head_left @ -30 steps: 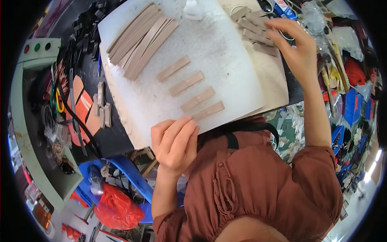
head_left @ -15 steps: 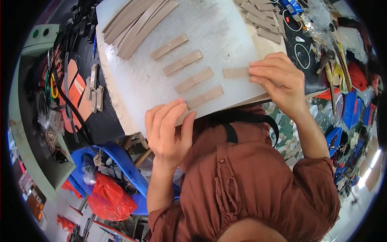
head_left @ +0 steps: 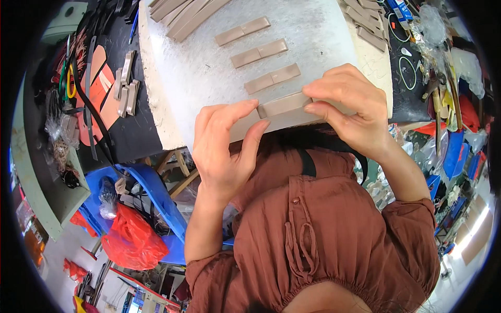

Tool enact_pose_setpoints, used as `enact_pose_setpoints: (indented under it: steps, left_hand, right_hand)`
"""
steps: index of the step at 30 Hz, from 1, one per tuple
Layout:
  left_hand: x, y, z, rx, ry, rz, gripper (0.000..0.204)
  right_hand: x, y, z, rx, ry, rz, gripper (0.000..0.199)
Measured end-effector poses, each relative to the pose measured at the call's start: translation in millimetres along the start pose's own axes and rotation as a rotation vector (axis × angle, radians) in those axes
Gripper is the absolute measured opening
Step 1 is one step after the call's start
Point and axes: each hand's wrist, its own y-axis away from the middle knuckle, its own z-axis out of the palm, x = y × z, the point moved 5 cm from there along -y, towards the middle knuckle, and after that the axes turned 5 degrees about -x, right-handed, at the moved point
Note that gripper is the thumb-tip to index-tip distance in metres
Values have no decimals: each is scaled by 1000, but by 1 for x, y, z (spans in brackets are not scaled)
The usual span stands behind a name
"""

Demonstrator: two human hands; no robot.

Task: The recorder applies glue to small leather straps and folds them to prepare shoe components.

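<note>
At the near edge of the white board (head_left: 313, 47), a short flat beige strip (head_left: 284, 105), leather-like, lies between my two hands. My right hand (head_left: 352, 107) pinches its right end between thumb and fingers. Around the left end are the thumb and index finger of my left hand (head_left: 222, 138). Beyond it, three similar beige pieces, a near one (head_left: 272, 78), a middle one (head_left: 259, 52) and a far one (head_left: 242, 31), lie in a slanted row. Each shows a seam or overlap near its middle. My fingers partly hide the ends of the strip.
Long beige strips (head_left: 193, 18) are piled at the board's far left, short ones (head_left: 368, 21) at the far right. Left of the board lie a small stack of beige pieces (head_left: 125, 91) and orange sheets (head_left: 99, 99). A red plastic bag (head_left: 135, 237) sits on a blue chair (head_left: 156, 198).
My right hand has brought its short strip left to the nearest piece of the row. My left hand has come to that piece's left end. The whole view has shifted, with the board higher in it.
</note>
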Motion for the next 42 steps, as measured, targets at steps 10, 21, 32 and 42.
enact_pose_setpoints:
  steps: [10,21,32,42]
  left_hand:
    - [-3,0,3,28,30,-4,38]
    - [-2,-1,5,51,16,5,37]
    - [6,-6,7,-94,-171,102,36]
    - [27,-10,13,-350,-536,280,45]
  right_hand:
    - [3,0,5,-11,6,15,30]
    - [4,1,7,-13,53,14,36]
    - [-3,1,9,-162,249,-161,32]
    - [-18,3,9,-222,431,-276,25]
